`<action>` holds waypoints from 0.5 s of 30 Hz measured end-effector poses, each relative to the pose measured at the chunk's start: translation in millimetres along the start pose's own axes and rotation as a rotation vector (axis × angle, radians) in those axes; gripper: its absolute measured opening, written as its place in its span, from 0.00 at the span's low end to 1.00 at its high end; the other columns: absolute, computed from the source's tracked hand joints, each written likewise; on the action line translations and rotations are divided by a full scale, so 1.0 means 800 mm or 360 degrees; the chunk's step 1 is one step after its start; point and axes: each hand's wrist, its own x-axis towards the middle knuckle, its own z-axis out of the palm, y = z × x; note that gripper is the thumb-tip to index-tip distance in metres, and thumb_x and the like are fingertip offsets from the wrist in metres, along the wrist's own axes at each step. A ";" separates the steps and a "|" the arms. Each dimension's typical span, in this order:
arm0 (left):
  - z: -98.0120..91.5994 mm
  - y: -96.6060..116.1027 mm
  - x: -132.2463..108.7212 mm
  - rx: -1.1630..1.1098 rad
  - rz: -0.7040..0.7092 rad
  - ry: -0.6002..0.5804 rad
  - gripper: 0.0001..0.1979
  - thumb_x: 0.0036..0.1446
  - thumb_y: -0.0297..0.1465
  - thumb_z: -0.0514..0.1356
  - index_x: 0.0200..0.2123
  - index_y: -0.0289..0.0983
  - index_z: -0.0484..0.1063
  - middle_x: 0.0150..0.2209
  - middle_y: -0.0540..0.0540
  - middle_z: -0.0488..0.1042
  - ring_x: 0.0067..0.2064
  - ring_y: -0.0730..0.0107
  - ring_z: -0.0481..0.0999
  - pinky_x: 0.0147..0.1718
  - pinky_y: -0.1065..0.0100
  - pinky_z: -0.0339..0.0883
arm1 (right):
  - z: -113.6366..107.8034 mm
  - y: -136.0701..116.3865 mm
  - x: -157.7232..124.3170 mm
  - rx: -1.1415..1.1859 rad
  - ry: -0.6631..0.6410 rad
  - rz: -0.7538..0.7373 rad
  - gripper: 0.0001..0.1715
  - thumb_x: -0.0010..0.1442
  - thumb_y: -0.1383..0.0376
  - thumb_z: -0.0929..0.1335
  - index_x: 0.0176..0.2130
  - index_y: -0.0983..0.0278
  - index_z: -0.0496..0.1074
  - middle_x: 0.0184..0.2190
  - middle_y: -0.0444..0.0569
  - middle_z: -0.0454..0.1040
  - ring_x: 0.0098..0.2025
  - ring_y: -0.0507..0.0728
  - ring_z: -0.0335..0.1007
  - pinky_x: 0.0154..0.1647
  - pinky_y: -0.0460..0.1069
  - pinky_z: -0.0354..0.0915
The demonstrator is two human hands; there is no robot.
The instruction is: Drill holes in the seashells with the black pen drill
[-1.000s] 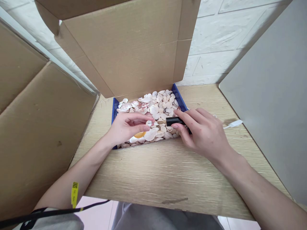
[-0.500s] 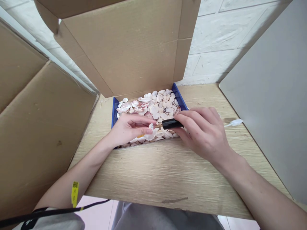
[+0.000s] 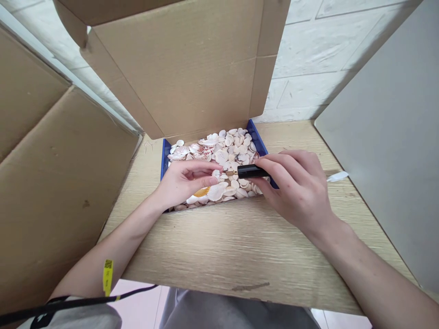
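Note:
A blue tray (image 3: pixel 163 157) full of several pale seashells (image 3: pixel 229 151) lies on the wooden table. My left hand (image 3: pixel 183 183) hovers over the tray's near left part, pinching a small white shell (image 3: pixel 216 173) between thumb and fingers. My right hand (image 3: pixel 295 187) is closed around a black pen-like tool (image 3: pixel 248 171) whose thin brownish tip points left toward that shell. The two hands are close together above the shells.
A big open cardboard box (image 3: pixel 185 68) stands right behind the tray. Cardboard panels (image 3: pixel 51 173) rise on the left and a grey board (image 3: pixel 387 137) leans on the right. A small white piece (image 3: pixel 338 176) lies on the table (image 3: pixel 233 246) past my right hand.
My right hand drew the black tool slightly back to the right, away from the shell. My left hand has barely moved and keeps its pinch on the shell.

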 end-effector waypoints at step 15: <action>-0.002 -0.005 0.001 0.0198 0.0190 0.0076 0.10 0.50 0.30 0.66 0.38 0.39 0.78 0.40 0.45 0.78 0.37 0.69 0.76 0.36 0.69 0.72 | 0.000 0.003 0.000 0.0024 -0.0008 0.0097 0.13 0.57 0.64 0.69 0.43 0.62 0.67 0.36 0.50 0.76 0.36 0.58 0.68 0.36 0.52 0.63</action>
